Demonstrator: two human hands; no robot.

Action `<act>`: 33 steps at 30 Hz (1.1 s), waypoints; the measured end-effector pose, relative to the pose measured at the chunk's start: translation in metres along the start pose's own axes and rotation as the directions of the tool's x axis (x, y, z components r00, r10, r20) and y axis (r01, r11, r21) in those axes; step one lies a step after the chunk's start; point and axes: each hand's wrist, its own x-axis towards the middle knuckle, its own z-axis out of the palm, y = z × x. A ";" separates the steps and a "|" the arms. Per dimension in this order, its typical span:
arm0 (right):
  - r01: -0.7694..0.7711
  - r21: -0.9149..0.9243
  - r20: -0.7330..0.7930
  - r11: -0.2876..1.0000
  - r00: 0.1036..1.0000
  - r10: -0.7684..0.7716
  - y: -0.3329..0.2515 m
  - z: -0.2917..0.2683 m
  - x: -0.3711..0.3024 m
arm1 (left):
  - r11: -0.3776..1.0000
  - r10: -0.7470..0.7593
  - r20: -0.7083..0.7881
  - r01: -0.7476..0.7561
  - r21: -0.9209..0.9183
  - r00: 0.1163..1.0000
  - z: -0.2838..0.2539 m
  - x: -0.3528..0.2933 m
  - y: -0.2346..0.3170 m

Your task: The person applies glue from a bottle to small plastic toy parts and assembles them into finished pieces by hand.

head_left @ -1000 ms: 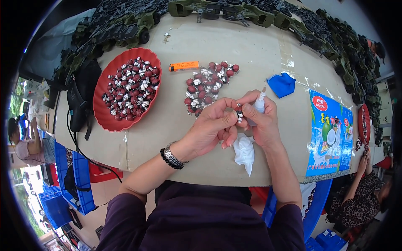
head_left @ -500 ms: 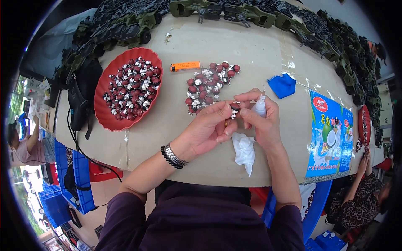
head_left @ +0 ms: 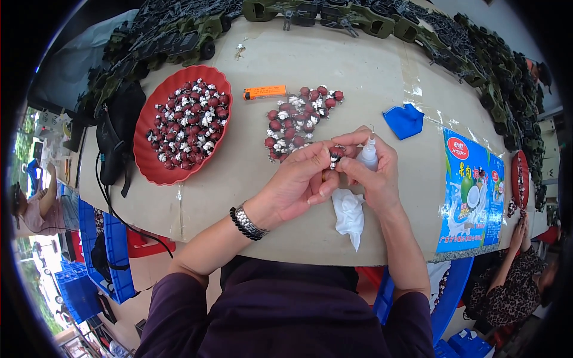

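Between the thumb and fingertips of my left hand point(head_left: 292, 185) is a small dark-red ball piece point(head_left: 338, 151) with a white-silver part below it. My right hand point(head_left: 379, 182) meets it from the other side, its thumb and fingertips at the piece. Tucked in that same hand is a small white squeeze bottle point(head_left: 368, 156) with a thin needle tip pointing up. Beyond my hands lies a loose pile of similar red-and-white pieces point(head_left: 289, 123). A crumpled white tissue point(head_left: 348, 216) rests on the table just below my right hand.
Many more such pieces fill a red scalloped dish point(head_left: 142, 140) at the left. An orange cylinder point(head_left: 265, 92), a blue cloth scrap point(head_left: 403, 121) and a blue printed sheet point(head_left: 468, 197) lie on the table. Green toy vehicles point(head_left: 304, 13) line the far edge. A co-worker point(head_left: 507, 292) sits at right.
My right thumb and fingers have closed in on the small piece, and the bottle has shifted slightly left and down. My left hand stays nearly still.
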 end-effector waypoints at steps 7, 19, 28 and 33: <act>-0.046 0.022 -0.010 0.999 0.999 0.047 -0.001 0.001 -0.001 | 1.000 -0.003 -0.010 0.004 0.005 1.000 -0.001 -0.001 0.000; -0.075 -0.003 -0.030 0.997 0.997 0.075 -0.002 -0.001 -0.001 | 0.990 0.015 -0.037 -0.010 0.140 0.999 0.004 -0.002 0.000; 0.033 -0.061 -0.026 0.998 0.999 -0.034 -0.002 -0.005 0.002 | 0.922 0.139 -0.119 -0.085 0.378 0.983 -0.001 -0.003 -0.005; 0.035 -0.138 -0.019 0.990 0.999 -0.038 -0.006 -0.012 0.002 | 0.873 0.203 -0.106 -0.131 0.469 0.974 0.003 -0.002 -0.004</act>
